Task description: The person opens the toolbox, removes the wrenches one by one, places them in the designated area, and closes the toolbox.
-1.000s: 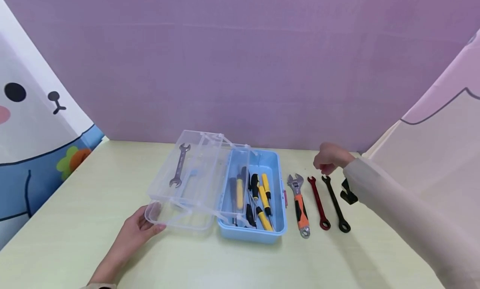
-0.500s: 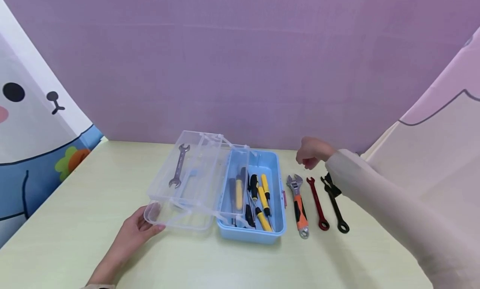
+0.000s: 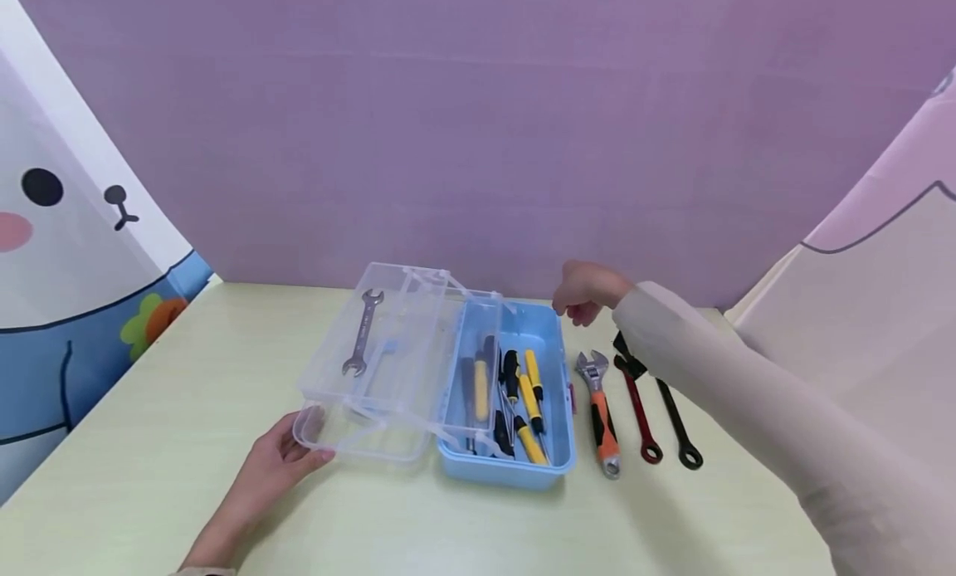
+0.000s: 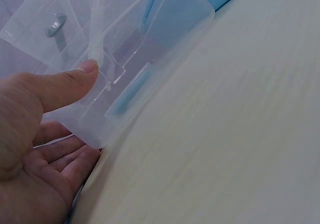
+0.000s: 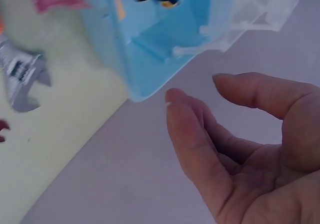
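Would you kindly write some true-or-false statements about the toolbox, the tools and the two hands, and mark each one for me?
1. The left hand's grip is on the clear lid. True.
2. Yellow-and-black screwdrivers lie in the blue toolbox. True.
3. The double open-end wrench lies among those screwdrivers. False: it is at the clear lid, away from them.
4. The right hand's grip is closed around a screwdriver. False: it holds nothing.
5. The adjustable wrench lies between the toolbox and the red combination wrench. True.
6. The adjustable wrench's handle is entirely black. False: it is orange and black.
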Motion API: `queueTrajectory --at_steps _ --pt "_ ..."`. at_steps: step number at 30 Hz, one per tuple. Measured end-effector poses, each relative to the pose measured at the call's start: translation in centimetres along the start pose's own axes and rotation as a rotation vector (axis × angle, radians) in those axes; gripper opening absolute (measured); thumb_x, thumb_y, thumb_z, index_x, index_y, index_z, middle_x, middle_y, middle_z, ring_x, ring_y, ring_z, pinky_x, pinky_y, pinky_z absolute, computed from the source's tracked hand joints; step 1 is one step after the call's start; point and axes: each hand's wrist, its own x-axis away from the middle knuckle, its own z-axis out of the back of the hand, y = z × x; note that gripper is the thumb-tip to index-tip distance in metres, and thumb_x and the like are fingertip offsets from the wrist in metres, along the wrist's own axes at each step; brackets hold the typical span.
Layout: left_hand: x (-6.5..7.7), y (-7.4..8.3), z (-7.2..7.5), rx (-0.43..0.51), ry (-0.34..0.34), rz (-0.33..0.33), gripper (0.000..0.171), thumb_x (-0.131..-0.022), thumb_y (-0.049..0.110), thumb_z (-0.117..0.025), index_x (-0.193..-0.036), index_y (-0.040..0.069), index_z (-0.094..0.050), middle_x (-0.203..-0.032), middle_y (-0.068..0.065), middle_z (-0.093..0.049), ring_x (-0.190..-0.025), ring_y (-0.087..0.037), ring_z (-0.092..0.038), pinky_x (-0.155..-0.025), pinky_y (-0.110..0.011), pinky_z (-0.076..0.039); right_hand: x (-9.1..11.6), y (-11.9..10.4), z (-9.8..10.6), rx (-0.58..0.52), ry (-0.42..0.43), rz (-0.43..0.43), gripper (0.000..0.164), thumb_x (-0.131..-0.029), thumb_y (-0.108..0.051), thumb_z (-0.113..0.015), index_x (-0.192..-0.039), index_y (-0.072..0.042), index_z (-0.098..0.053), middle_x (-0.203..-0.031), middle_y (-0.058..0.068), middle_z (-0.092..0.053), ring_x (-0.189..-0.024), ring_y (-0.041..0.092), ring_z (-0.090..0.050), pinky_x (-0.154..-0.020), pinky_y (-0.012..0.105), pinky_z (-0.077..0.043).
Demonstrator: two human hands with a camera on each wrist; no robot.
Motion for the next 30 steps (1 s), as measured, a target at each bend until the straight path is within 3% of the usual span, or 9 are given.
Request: queueTrajectory --at_steps 9,16,24,30 --pt "0.0 0.1 -0.1 0.001 0.006 0.009 0.065 -0.086 0.009 -0.07 -0.137 -0.011 -0.036 -0.138 -0.036 -0.042 -0.124 -0.038 -0.047 -0.085 -0.009 -0.048 -0.2 -2.8 -0.4 -0.014 -0.008 0.05 0.012 -0.085 -0.012 -0.061 -0.089 -0.003 -0.054 -0.077 0.008 -0.06 -0.066 0.02 -0.063 -0.067 0.032 -0.059" --pt "0.1 0.3 -0.3 0.006 0.013 -0.004 0.064 -0.085 0.009 -0.07 -0.136 -0.011 -0.037 -0.138 -0.037 -0.042 -0.125 -0.043 -0.045 -0.085 -0.007 -0.047 -0.3 -4.9 -0.8 -0.037 -0.041 0.089 0.008 -0.084 -0.009 -0.059 -0.08 -0.005 -0.053 -0.07 0.006 -0.06 -0.059 0.017 -0.059 -0.06 0.029 -0.058" --pt "-0.2 0.6 -0.7 0.024 0.006 -0.033 0.063 -0.085 0.007 -0.071 -0.135 -0.013 -0.037 -0.137 -0.037 -0.041 -0.125 -0.042 -0.044 -0.086 -0.009 -0.048 -0.4 -7.0 -1.0 -0.076 -0.042 0.138 0.013 -0.087 -0.015 -0.063 -0.089 -0.003 -0.059 -0.076 0.008 -0.062 -0.064 0.018 -0.062 -0.069 0.032 -0.06" --pt "-0.3 0.6 -0.7 0.018 -0.003 -0.022 0.064 -0.085 0.009 -0.071 -0.135 -0.012 -0.037 -0.139 -0.037 -0.04 -0.126 -0.044 -0.044 -0.089 -0.014 -0.05 -0.8 -8.9 -1.2 -0.106 -0.086 0.137 0.014 -0.088 -0.016 -0.063 -0.087 -0.003 -0.061 -0.073 0.006 -0.061 -0.063 0.017 -0.062 -0.073 0.032 -0.06"
